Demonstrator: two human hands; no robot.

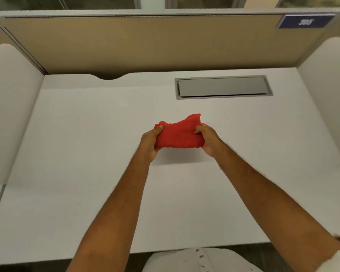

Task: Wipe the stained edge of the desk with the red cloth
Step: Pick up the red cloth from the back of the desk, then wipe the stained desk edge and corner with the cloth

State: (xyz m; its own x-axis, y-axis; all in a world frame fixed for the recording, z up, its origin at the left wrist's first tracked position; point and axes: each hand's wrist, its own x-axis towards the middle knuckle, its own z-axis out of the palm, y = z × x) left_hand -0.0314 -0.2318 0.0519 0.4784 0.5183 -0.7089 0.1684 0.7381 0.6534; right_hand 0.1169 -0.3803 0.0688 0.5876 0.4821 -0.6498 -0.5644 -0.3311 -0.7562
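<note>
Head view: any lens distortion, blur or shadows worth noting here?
Head view: wide-angle bowing curves the partition top and the desk edges; the blue sign at upper right is too blurred to read; soft, even lighting, with one faint shadow on the desk beneath the red cloth; no glare.

Both arms are bare from the left hand (148,143) and the right hand (209,139) back toward the body, with fine hair on the forearms. A pale shirt (196,260) with small dark spots shows below the arms, and a light sleeve edge (336,262) sits beside it
</note>
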